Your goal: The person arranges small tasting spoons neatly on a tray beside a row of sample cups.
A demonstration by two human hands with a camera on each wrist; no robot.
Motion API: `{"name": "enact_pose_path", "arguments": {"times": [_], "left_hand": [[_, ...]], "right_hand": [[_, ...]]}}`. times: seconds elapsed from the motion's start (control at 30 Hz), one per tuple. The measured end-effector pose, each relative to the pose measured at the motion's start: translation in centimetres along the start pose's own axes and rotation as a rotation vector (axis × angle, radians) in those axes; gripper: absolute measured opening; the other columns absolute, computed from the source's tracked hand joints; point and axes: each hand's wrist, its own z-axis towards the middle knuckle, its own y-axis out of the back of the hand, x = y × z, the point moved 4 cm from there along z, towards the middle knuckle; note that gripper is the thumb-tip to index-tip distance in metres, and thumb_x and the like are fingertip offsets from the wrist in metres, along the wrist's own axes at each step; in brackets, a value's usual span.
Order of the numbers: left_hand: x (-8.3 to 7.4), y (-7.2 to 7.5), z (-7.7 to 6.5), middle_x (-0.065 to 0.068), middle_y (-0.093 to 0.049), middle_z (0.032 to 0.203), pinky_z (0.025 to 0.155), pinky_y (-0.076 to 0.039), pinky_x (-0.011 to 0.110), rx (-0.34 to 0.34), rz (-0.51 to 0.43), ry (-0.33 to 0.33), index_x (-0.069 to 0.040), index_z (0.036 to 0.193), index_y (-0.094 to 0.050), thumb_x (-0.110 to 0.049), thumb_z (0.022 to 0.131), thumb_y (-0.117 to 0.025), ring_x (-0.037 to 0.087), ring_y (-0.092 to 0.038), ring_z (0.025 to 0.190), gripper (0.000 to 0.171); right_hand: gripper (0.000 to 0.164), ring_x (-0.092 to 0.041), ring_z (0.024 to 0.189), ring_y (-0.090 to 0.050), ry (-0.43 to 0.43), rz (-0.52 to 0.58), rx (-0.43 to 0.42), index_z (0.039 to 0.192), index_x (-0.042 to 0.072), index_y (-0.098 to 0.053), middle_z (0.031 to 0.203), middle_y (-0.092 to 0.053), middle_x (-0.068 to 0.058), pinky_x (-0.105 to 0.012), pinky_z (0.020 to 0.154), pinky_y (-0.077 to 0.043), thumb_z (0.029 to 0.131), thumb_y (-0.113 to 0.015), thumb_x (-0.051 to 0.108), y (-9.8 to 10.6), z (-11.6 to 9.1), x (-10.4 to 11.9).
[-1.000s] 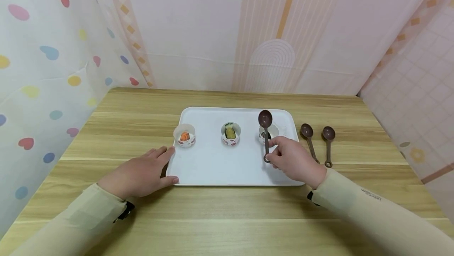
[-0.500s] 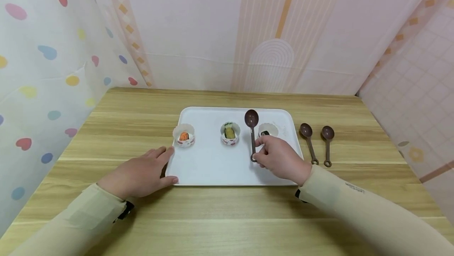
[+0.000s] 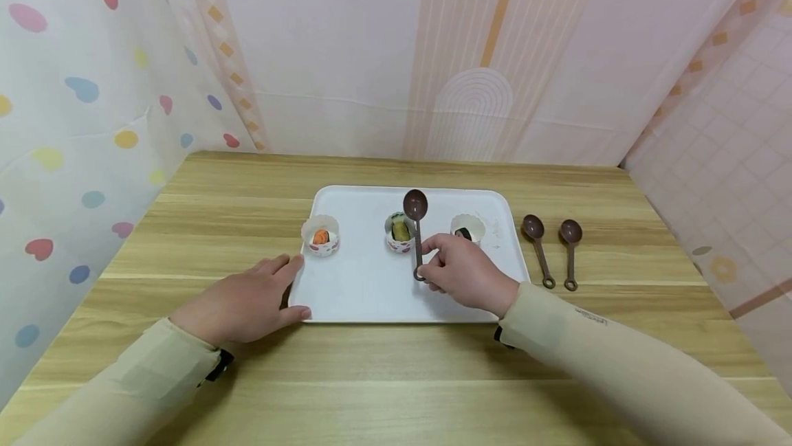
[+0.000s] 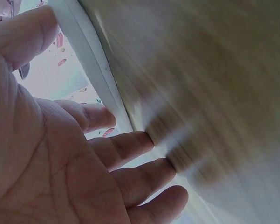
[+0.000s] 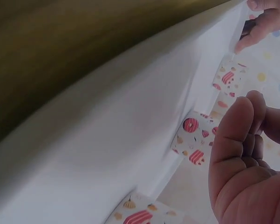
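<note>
My right hand [image 3: 467, 273] pinches the handle of a brown measuring spoon [image 3: 415, 205] between thumb and fingers, bowl end pointing to the back. The spoon is held over the white tray [image 3: 365, 288] and overlaps the right side of the middle paper cup [image 3: 396, 245]. That cup contains a dark-edged, yellow-green toy-sushi-like piece [image 3: 401, 230]. My left hand [image 3: 244, 302] rests at the tray's left edge, its fingers extended; the left wrist view shows fingertips along the rim [image 4: 102, 70]. In the right wrist view the curled fingers [image 5: 233, 154] hide the spoon.
A left paper cup [image 3: 321, 249] with an orange piece [image 3: 321, 237] and a right paper cup [image 3: 475, 225] with a black piece [image 3: 463, 233] stand on the tray. Two more brown spoons [image 3: 533, 227] [image 3: 570, 231] lie on the wooden table right of it. Curtains surround the table.
My right hand has carried the spoon leftward, from in front of the right cup to beside the middle cup. The left hand has stayed at the tray edge.
</note>
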Motion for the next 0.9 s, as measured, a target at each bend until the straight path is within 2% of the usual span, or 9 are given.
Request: {"name": "enact_pose_path", "arguments": {"times": [0.23,0.47,0.9], "left_hand": [[0.0,0.0,0.1,0.033,-0.043,0.159,0.108,-0.049,0.064,-0.005,0.007,-0.002,0.003,0.161,-0.036,-0.066,0.096,-0.065,0.054,-0.045,0.145,0.099],[0.1,-0.2,0.1,0.033,-0.043,0.159,0.108,-0.049,0.064,-0.008,0.007,-0.006,0.003,0.161,-0.036,-0.065,0.096,-0.064,0.054,-0.045,0.145,0.098],[0.0,-0.1,0.1,0.033,-0.044,0.158,0.106,-0.051,0.064,-0.018,0.016,-0.007,0.004,0.16,-0.038,-0.065,0.096,-0.065,0.053,-0.046,0.144,0.098]], "right_hand": [[0.028,-0.009,0.062,-0.058,-0.004,0.039,0.006,0.127,0.005,-0.067,0.069,-0.07,0.004,-0.024,0.054,-0.041,0.099,-0.07,0.012,-1.1,0.8,0.7],[0.028,-0.01,0.065,-0.064,-0.03,0.099,0.027,0.126,0.007,-0.066,0.076,-0.074,-0.001,-0.023,0.059,-0.048,0.099,-0.071,0.011,-2.0,1.5,1.1],[0.025,-0.01,0.066,-0.063,-0.021,0.24,0.084,0.122,0.002,-0.065,0.077,-0.072,-0.004,-0.023,0.063,-0.055,0.098,-0.069,0.006,-3.9,2.6,2.4]]}}
